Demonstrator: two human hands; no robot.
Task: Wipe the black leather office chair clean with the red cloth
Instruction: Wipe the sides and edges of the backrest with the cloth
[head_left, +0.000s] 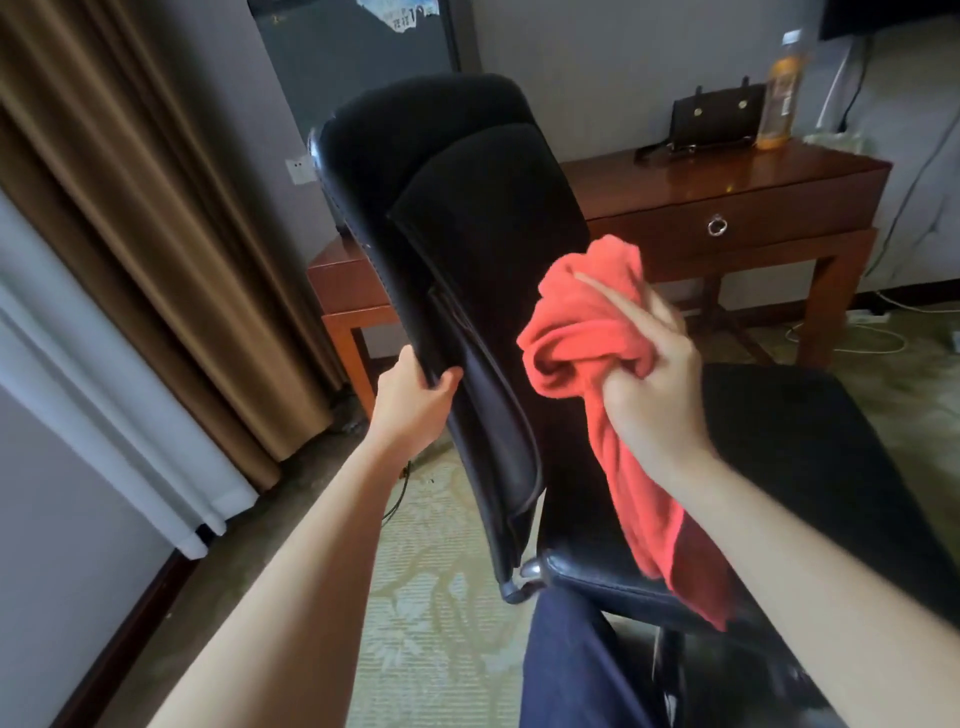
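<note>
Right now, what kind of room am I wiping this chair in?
Probably a hotel room: a polished wooden desk with a ring-pull drawer, heavy brown curtains and patterned carpet.

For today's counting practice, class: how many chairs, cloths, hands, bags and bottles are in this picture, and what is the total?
chair: 1
cloth: 1
hands: 2, left hand and right hand
bag: 1
bottle: 1
total: 6
</note>
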